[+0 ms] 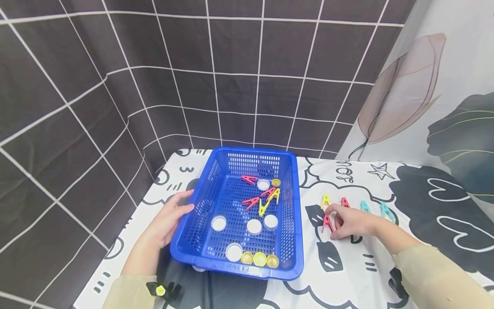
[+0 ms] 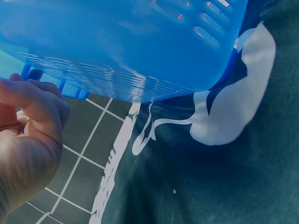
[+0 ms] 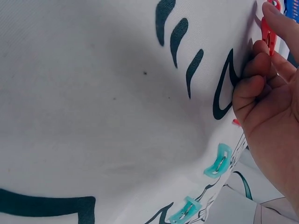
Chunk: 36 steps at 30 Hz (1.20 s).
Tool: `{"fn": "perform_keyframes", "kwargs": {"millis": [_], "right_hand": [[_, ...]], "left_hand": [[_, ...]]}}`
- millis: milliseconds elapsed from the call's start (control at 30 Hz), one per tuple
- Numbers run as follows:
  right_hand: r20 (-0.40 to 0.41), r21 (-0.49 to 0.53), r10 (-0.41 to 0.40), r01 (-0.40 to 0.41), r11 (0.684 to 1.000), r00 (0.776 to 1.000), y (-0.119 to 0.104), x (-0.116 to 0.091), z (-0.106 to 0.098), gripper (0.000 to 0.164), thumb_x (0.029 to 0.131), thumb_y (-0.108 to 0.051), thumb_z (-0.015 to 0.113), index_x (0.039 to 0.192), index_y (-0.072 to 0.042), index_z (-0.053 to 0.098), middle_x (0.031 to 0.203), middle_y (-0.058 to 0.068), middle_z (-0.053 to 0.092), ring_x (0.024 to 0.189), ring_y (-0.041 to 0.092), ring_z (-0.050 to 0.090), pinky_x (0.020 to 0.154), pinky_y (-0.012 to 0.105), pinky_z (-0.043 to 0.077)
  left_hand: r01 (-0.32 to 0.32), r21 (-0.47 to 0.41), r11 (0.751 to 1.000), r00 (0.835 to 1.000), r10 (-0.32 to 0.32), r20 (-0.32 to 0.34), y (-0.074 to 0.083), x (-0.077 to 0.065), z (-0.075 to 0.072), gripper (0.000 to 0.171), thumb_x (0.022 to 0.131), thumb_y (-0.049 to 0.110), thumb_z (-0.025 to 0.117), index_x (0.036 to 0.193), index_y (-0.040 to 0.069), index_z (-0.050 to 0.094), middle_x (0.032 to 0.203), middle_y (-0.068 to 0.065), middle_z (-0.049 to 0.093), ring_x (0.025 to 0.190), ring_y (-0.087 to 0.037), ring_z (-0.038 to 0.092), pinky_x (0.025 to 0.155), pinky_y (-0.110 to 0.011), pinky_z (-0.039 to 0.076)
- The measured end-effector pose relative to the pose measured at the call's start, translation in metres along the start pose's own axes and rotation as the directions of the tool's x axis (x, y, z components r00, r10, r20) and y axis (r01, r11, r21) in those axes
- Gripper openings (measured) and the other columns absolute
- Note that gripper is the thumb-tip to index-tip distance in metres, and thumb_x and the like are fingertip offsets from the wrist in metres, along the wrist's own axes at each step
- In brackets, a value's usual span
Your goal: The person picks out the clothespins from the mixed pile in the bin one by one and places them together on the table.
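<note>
My right hand point(image 1: 353, 222) pinches a red clothespin point(image 1: 327, 223) just right of the blue basket point(image 1: 299, 240); the right wrist view has the same red clothespin point(image 3: 268, 30) between thumb and fingers. Close to that hand lie a yellow clothespin point(image 1: 325, 199), another red clothespin point(image 1: 345, 201) and two teal clothespins point(image 1: 387, 212). At the basket's left rim is my left hand point(image 1: 170, 219), thumb and fingertips right at the edge and loosely bent. Inside the basket are red clothespins point(image 1: 251, 201), yellow clothespins point(image 1: 263, 208), several white round caps point(image 1: 254, 226) and yellow caps point(image 1: 260, 259).
A patterned black and white cloth point(image 1: 347, 266) covers the table. Dark gridded fabric point(image 1: 239, 86) hangs behind and to the left, and a leaf-print curtain point(image 1: 409, 94) at the right. A white round piece point(image 1: 198, 268) shows under the basket's front edge.
</note>
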State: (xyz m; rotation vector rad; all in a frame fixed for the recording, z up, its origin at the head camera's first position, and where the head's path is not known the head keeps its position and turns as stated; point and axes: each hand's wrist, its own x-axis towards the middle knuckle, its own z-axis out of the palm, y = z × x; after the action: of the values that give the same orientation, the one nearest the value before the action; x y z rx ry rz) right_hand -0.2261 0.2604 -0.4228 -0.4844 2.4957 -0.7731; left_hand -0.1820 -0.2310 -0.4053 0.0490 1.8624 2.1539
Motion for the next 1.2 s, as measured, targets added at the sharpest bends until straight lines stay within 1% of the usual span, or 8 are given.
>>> {"fn": "perform_keyframes", "kwargs": {"millis": [167, 300, 567, 733, 833, 967, 1100, 1200], "right_hand": [[-0.011, -0.009, 0.017, -0.017, 1.0, 1.0, -0.001, 0.0, 0.002, 0.061, 0.069, -0.02, 0.08, 0.118, -0.006, 0.046, 0.069, 0.001, 0.05, 0.063, 0.017, 0.048, 0.052, 0.025, 0.035], [-0.002, -0.016, 0.013, -0.013, 1.0, 1.0, -0.002, -0.001, 0.0, 0.064, 0.07, -0.022, 0.08, 0.121, -0.005, 0.045, 0.07, 0.001, 0.05, 0.064, 0.017, 0.048, 0.053, 0.025, 0.036], [-0.007, -0.049, -0.071, 0.071, 0.996, 0.997, -0.004, -0.001, -0.016, 0.067, 0.072, -0.026, 0.078, 0.122, 0.0, 0.043, 0.071, -0.001, 0.053, 0.061, 0.014, 0.049, 0.052, 0.024, 0.039], [-0.025, -0.068, -0.107, 0.105, 0.992, 0.994, -0.01, 0.001, -0.025, 0.063, 0.074, -0.023, 0.075, 0.122, 0.002, 0.043, 0.07, -0.002, 0.053, 0.062, 0.012, 0.05, 0.054, 0.023, 0.04], [-0.045, -0.074, -0.125, 0.122, 0.99, 0.991, -0.015, 0.004, -0.03, 0.06, 0.075, -0.021, 0.073, 0.122, 0.002, 0.044, 0.07, -0.002, 0.053, 0.063, 0.013, 0.05, 0.055, 0.024, 0.041], [-0.055, -0.07, -0.106, 0.102, 0.992, 0.993, -0.025, 0.011, -0.035, 0.063, 0.076, -0.026, 0.073, 0.125, 0.002, 0.043, 0.07, 0.0, 0.052, 0.065, 0.015, 0.051, 0.056, 0.026, 0.041], [-0.051, -0.049, -0.079, 0.077, 0.996, 0.996, -0.039, 0.017, -0.042, 0.066, 0.078, -0.028, 0.072, 0.127, 0.001, 0.04, 0.073, 0.002, 0.053, 0.062, 0.018, 0.052, 0.049, 0.027, 0.042], [-0.055, -0.044, -0.101, 0.099, 0.994, 0.993, -0.05, 0.02, -0.046, 0.065, 0.079, -0.028, 0.072, 0.127, 0.001, 0.04, 0.074, 0.003, 0.053, 0.06, 0.018, 0.051, 0.044, 0.027, 0.041]], "left_hand": [[-0.002, 0.002, 1.0, 1.0, 0.002, -0.001, -0.001, 0.001, -0.001, 0.059, 0.095, 0.013, 0.051, 0.145, 0.009, 0.02, 0.105, -0.016, 0.062, 0.083, -0.025, 0.066, 0.071, -0.041, 0.056], [-0.002, -0.001, 1.0, 1.0, 0.002, 0.002, -0.001, 0.001, -0.001, 0.059, 0.095, 0.013, 0.051, 0.145, 0.009, 0.02, 0.105, -0.015, 0.062, 0.083, -0.025, 0.066, 0.071, -0.042, 0.056], [0.001, -0.001, 1.0, 1.0, -0.001, 0.0, -0.001, 0.001, -0.001, 0.059, 0.095, 0.013, 0.051, 0.145, 0.01, 0.02, 0.106, -0.016, 0.062, 0.084, -0.026, 0.066, 0.071, -0.042, 0.056], [0.002, 0.004, 1.0, 1.0, -0.002, -0.005, -0.001, 0.002, -0.001, 0.059, 0.095, 0.013, 0.051, 0.145, 0.01, 0.02, 0.107, -0.017, 0.061, 0.084, -0.026, 0.066, 0.071, -0.042, 0.055], [0.003, 0.005, 1.0, 1.0, -0.003, -0.008, -0.001, 0.002, -0.001, 0.058, 0.095, 0.012, 0.051, 0.145, 0.01, 0.02, 0.107, -0.017, 0.061, 0.083, -0.026, 0.066, 0.071, -0.042, 0.055], [0.005, 0.004, 1.0, 1.0, -0.005, -0.011, 0.0, 0.001, -0.001, 0.059, 0.095, 0.012, 0.051, 0.145, 0.01, 0.02, 0.107, -0.017, 0.061, 0.084, -0.026, 0.066, 0.072, -0.042, 0.055], [0.003, 0.006, 1.0, 1.0, -0.003, -0.008, 0.001, 0.0, -0.001, 0.059, 0.095, 0.011, 0.051, 0.145, 0.009, 0.02, 0.106, -0.017, 0.062, 0.084, -0.025, 0.066, 0.072, -0.041, 0.056], [-0.003, 0.008, 1.0, 1.0, 0.003, 0.002, 0.001, 0.001, -0.001, 0.059, 0.095, 0.01, 0.051, 0.145, 0.008, 0.02, 0.105, -0.017, 0.062, 0.083, -0.025, 0.066, 0.071, -0.041, 0.056]]}}
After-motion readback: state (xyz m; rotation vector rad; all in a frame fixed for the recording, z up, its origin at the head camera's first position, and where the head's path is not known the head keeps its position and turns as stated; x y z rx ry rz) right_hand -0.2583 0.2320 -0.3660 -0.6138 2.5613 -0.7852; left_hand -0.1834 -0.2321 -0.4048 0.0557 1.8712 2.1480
